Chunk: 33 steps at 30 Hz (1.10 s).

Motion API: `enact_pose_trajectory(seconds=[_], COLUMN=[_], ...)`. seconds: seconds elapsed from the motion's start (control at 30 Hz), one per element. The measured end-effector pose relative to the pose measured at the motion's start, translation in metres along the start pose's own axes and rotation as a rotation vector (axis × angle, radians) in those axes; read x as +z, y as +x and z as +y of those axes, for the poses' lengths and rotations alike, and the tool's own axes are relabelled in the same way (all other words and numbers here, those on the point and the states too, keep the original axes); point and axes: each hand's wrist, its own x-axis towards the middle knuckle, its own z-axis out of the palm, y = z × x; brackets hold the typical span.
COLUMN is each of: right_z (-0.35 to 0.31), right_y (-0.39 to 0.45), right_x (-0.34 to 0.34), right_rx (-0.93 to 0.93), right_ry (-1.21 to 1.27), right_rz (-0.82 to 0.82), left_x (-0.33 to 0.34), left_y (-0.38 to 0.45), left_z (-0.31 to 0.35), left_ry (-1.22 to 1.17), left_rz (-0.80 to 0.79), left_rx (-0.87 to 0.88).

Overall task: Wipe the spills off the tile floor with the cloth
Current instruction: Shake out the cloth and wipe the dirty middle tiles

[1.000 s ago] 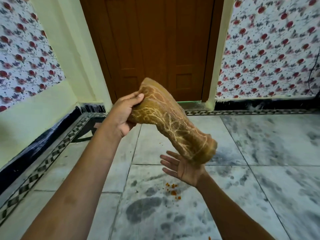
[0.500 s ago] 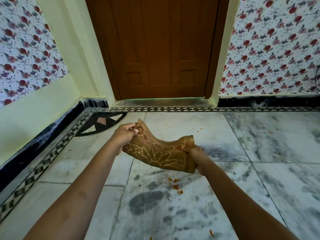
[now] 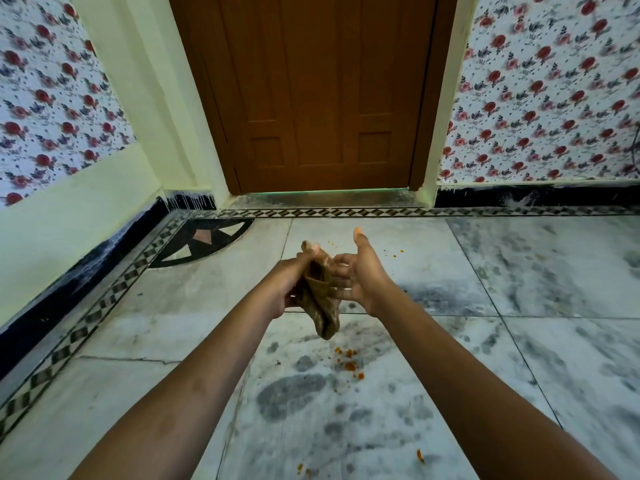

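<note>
A brown patterned cloth (image 3: 320, 299) hangs bunched and folded between my hands, above the grey marble tile floor (image 3: 519, 358). My left hand (image 3: 289, 285) grips the cloth's upper part with curled fingers. My right hand (image 3: 360, 277) is beside it with palm turned toward the cloth, thumb up and fingers spread, their tips touching the cloth. Orange spill crumbs (image 3: 349, 363) lie on the tile just below the cloth. More orange specks (image 3: 394, 252) lie farther off toward the door, and a few bits (image 3: 419, 455) lie near me.
A shut brown wooden door (image 3: 322, 91) stands ahead with a raised threshold (image 3: 325, 199). Flowered wallpaper covers the walls left and right above a black skirting (image 3: 69, 275). A patterned border strip (image 3: 104, 306) runs along the floor edge, with a dark corner inlay (image 3: 204, 242).
The cloth, held stretched between both hands, is now bunched together in my left hand. My right hand has let go of its end and opened beside it. Both hands moved lower and farther out.
</note>
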Motion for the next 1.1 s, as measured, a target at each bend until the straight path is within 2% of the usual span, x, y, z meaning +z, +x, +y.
enact_pose_trajectory(seconds=[0.17, 0.23, 0.3, 0.37, 0.4, 0.43, 0.53, 0.57, 0.63, 0.77, 0.93, 1.1], right_z=[-0.001, 0.001, 0.003, 0.007, 0.010, 0.014, 0.028, 0.032, 0.033, 0.029, 0.041, 0.063], right_y=[-0.001, -0.003, -0.003, 0.002, 0.009, 0.012, 0.013, 0.013, 0.011, 0.011, 0.021, 0.046], right_x=[-0.011, -0.013, -0.013, -0.018, -0.025, -0.032, -0.038, -0.036, -0.033, -0.037, -0.039, -0.052], right_rx=[0.002, -0.026, -0.121, -0.244, -0.250, -0.195, 0.059, 0.067, -0.002, -0.156, -0.024, -0.124], right_ry=[0.191, 0.182, 0.075, -0.106, -0.172, -0.197, -0.022, 0.072, 0.134, -0.072, -0.202, -0.720], right_rz=[-0.105, -0.130, -0.036, 0.205, 0.304, 0.334, 0.116, 0.069, 0.094, 0.200, 0.150, 0.226], left_x=[0.001, 0.003, 0.005, 0.005, 0.005, 0.005, 0.009, 0.011, 0.013, 0.016, 0.005, -0.026], left_y=[0.002, 0.002, 0.003, 0.003, 0.004, 0.005, 0.001, -0.001, -0.003, -0.001, 0.009, 0.032], left_z=[-0.005, -0.006, -0.005, -0.005, -0.005, -0.006, -0.005, -0.004, -0.002, -0.006, -0.022, -0.053], left_ry=[-0.134, -0.172, -0.206, -0.238, -0.261, -0.291, -0.419, -0.440, -0.425, -0.399, -0.375, -0.358], left_rz=[0.092, 0.101, 0.112, 0.114, 0.105, 0.092, 0.014, -0.020, -0.083, -0.097, -0.058, 0.096], left_rx=[-0.041, -0.059, -0.064, -0.066, -0.064, -0.066, -0.064, -0.059, -0.081, -0.193, -0.185, -0.247])
